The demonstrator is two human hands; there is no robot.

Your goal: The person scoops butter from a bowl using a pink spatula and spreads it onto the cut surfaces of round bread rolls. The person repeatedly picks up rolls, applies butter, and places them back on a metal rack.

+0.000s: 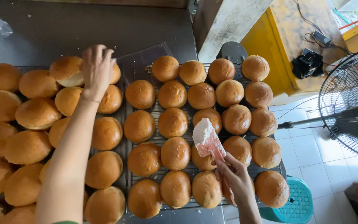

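Note:
My left hand reaches far out and closes on a golden bun at the back of the left pile. Around it lie several more round brown buns. My right hand holds a pink scraper loaded with white cream, raised over the buns on the wire rack. Several buns sit in rows on that rack.
A dark metal table lies beyond the buns. A standing fan is at the right over a white tiled floor. A teal plastic stool sits below the rack's corner. A yellow cabinet holds black cables.

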